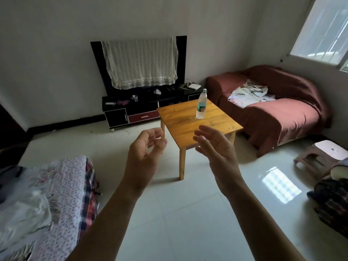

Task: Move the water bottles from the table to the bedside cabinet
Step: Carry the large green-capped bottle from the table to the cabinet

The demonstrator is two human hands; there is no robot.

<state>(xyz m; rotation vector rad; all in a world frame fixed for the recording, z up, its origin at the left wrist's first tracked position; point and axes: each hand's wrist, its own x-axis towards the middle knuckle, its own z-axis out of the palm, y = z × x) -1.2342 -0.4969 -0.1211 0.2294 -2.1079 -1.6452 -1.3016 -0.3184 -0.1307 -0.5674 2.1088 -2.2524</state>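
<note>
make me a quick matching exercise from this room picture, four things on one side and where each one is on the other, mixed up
Things:
1. water bottle
2. lace cloth
3. stool
4. drinking glass

Places:
A. on the black TV cabinet
B. upright on the wooden table
C. draped over the TV screen
D. on the floor at the right

Pairs: 1-B, 2-C, 3-D, 4-A

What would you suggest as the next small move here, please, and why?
Probably step toward the wooden table and reach the right hand for the water bottle. Both hands are empty and open, the left hand loosely curled, and the bottle stands upright beyond them, untouched.
</note>
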